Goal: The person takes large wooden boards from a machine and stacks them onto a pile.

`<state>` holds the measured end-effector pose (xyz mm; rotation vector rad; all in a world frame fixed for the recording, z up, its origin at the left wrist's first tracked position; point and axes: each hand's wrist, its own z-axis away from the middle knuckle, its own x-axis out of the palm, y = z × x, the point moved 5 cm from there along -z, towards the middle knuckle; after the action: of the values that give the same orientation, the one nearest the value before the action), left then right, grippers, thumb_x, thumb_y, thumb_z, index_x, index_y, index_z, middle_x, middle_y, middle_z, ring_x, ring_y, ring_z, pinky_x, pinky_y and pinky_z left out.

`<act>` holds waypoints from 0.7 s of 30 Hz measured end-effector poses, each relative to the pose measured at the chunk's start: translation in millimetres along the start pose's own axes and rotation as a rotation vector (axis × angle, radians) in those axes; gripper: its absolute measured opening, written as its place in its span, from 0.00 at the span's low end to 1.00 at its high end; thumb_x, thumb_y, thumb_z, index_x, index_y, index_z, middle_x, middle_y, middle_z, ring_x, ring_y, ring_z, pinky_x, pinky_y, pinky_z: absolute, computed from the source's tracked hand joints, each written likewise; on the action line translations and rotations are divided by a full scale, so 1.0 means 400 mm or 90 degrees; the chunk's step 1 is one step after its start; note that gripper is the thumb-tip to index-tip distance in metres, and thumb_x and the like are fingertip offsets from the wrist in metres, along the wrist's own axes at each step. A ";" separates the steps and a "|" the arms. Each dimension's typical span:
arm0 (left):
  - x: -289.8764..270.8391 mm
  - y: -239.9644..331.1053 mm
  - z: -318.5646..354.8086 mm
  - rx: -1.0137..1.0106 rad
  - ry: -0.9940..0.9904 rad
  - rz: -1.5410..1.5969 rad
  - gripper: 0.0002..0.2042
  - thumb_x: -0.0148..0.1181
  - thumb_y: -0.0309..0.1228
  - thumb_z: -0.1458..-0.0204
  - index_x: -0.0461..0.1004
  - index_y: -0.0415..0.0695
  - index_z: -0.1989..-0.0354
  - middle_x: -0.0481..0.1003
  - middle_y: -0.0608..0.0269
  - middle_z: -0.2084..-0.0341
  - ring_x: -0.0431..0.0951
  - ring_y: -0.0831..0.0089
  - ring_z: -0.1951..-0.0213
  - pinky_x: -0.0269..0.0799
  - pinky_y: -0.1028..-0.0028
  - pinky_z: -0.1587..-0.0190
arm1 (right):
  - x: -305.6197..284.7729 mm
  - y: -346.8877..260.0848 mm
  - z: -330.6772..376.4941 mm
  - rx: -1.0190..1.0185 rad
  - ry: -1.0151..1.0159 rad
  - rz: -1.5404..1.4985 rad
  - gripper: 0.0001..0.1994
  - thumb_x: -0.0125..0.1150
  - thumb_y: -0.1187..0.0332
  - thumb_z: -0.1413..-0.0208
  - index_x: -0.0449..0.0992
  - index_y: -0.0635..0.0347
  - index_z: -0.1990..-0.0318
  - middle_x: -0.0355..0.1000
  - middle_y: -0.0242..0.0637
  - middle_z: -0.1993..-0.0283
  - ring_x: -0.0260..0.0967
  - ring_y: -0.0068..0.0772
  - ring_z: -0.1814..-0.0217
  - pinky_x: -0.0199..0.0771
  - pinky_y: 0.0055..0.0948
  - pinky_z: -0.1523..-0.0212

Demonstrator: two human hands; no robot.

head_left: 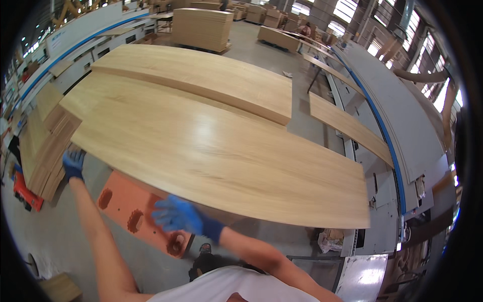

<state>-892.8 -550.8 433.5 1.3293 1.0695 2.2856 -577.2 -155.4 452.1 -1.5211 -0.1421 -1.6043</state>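
Note:
A long wood-grain panel [211, 146] lies slantwise in front of me, its light top face catching a bright reflection. At its near left corner is my left hand [74, 161] in a blue glove, fingers closed at the panel's edge, with the tips partly hidden. My right hand [177, 215], also blue-gloved and slightly blurred, is open with its fingers spread. It is below the panel's near edge, above an orange block [119, 204] with several rough-edged holes, and appears to hold nothing.
Behind the panel lies another thick wood-grain stack [201, 68]. More stacked boards [48, 151] stand at the left beside a red tool-like object [26, 191]. A grey machine with a blue strip [372, 108] runs along the right, carrying a narrow board [349, 126]. A person [305, 31] is far back.

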 end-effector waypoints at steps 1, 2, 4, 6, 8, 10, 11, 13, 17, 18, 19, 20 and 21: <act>-0.036 0.015 0.033 0.059 -0.092 -0.093 0.31 0.42 0.46 0.46 0.47 0.41 0.38 0.48 0.53 0.38 0.54 0.58 0.39 0.53 0.62 0.42 | 0.015 0.024 -0.015 0.016 0.021 0.118 0.25 0.41 0.50 0.41 0.61 0.58 0.43 0.66 0.41 0.47 0.65 0.32 0.50 0.66 0.30 0.51; -0.084 0.026 0.061 0.082 -0.055 -0.100 0.31 0.42 0.47 0.46 0.48 0.42 0.38 0.51 0.54 0.38 0.55 0.59 0.40 0.49 0.62 0.40 | 0.050 0.052 -0.028 0.035 0.033 0.237 0.24 0.44 0.52 0.41 0.61 0.58 0.43 0.67 0.38 0.49 0.66 0.29 0.51 0.67 0.25 0.54; -0.095 -0.045 0.220 0.085 -0.030 -0.155 0.28 0.46 0.48 0.47 0.60 0.41 0.43 0.63 0.57 0.46 0.62 0.63 0.45 0.53 0.63 0.44 | 0.106 0.091 0.031 0.092 -0.002 0.268 0.24 0.47 0.54 0.42 0.62 0.58 0.43 0.68 0.37 0.50 0.67 0.26 0.52 0.67 0.22 0.57; -0.073 -0.128 0.417 0.114 -0.062 -0.263 0.21 0.47 0.45 0.46 0.67 0.43 0.50 0.68 0.62 0.54 0.68 0.70 0.55 0.61 0.69 0.54 | 0.101 0.106 0.134 0.035 -0.017 0.313 0.21 0.47 0.58 0.41 0.63 0.59 0.44 0.69 0.36 0.52 0.66 0.25 0.55 0.67 0.26 0.54; -0.030 -0.270 0.553 0.117 -0.066 -0.273 0.21 0.47 0.42 0.45 0.66 0.41 0.48 0.69 0.64 0.56 0.69 0.72 0.57 0.65 0.72 0.59 | 0.082 0.004 0.256 -0.170 0.037 0.493 0.18 0.48 0.65 0.42 0.65 0.63 0.47 0.69 0.40 0.51 0.64 0.29 0.49 0.64 0.29 0.49; 0.035 -0.332 0.712 0.166 -0.099 -0.306 0.23 0.47 0.41 0.44 0.61 0.40 0.44 0.67 0.61 0.51 0.67 0.72 0.53 0.63 0.72 0.55 | 0.066 -0.152 0.422 -0.372 0.262 0.644 0.15 0.49 0.72 0.44 0.68 0.67 0.49 0.68 0.44 0.49 0.64 0.33 0.47 0.64 0.30 0.48; 0.079 -0.353 0.771 0.172 -0.100 -0.303 0.24 0.47 0.41 0.43 0.59 0.37 0.43 0.66 0.58 0.51 0.67 0.70 0.53 0.63 0.72 0.53 | 0.066 -0.222 0.524 -0.462 0.472 0.681 0.15 0.47 0.74 0.45 0.68 0.68 0.49 0.68 0.45 0.49 0.66 0.33 0.48 0.64 0.28 0.48; 0.162 -0.386 0.825 0.241 -0.144 -0.268 0.23 0.47 0.36 0.44 0.58 0.32 0.44 0.66 0.51 0.51 0.67 0.66 0.53 0.63 0.70 0.52 | 0.024 -0.331 0.713 -0.674 0.869 0.731 0.16 0.47 0.76 0.46 0.67 0.70 0.49 0.68 0.49 0.50 0.67 0.32 0.49 0.64 0.26 0.49; 0.250 -0.393 0.837 0.281 -0.020 -0.382 0.20 0.50 0.31 0.46 0.62 0.31 0.47 0.69 0.50 0.54 0.69 0.66 0.56 0.63 0.71 0.53 | -0.144 -0.418 0.981 -0.360 1.397 0.989 0.15 0.50 0.67 0.46 0.71 0.71 0.56 0.71 0.52 0.57 0.68 0.45 0.53 0.65 0.33 0.51; 0.268 -0.391 0.831 0.306 -0.027 -0.379 0.20 0.50 0.32 0.46 0.62 0.31 0.48 0.69 0.48 0.55 0.70 0.63 0.57 0.64 0.70 0.53 | -0.204 -0.411 1.013 -0.142 1.387 0.832 0.16 0.50 0.65 0.46 0.71 0.70 0.58 0.72 0.51 0.59 0.69 0.42 0.54 0.65 0.32 0.53; 0.284 -0.399 0.828 0.321 -0.041 -0.378 0.21 0.50 0.33 0.46 0.62 0.31 0.49 0.69 0.46 0.56 0.70 0.61 0.58 0.65 0.68 0.54 | -0.309 -0.380 1.056 -0.284 1.260 0.762 0.16 0.51 0.63 0.45 0.72 0.69 0.58 0.72 0.43 0.59 0.68 0.34 0.57 0.65 0.28 0.54; 0.290 -0.398 0.814 0.343 -0.051 -0.382 0.21 0.50 0.34 0.46 0.62 0.30 0.49 0.69 0.44 0.57 0.71 0.59 0.59 0.65 0.67 0.54 | -0.402 -0.341 1.081 -0.410 1.118 0.685 0.16 0.51 0.62 0.45 0.73 0.68 0.58 0.72 0.36 0.60 0.67 0.26 0.59 0.65 0.25 0.55; 0.276 -0.396 0.764 0.344 -0.029 -0.448 0.22 0.51 0.35 0.47 0.62 0.30 0.49 0.70 0.43 0.56 0.71 0.58 0.57 0.65 0.67 0.54 | -0.379 -0.348 1.041 -0.516 1.036 0.609 0.15 0.52 0.63 0.45 0.73 0.68 0.60 0.71 0.29 0.62 0.64 0.19 0.61 0.64 0.21 0.58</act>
<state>-713.5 -240.3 479.7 0.9218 1.8593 1.4955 -380.8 264.0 489.4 -0.1370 1.9356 -1.5576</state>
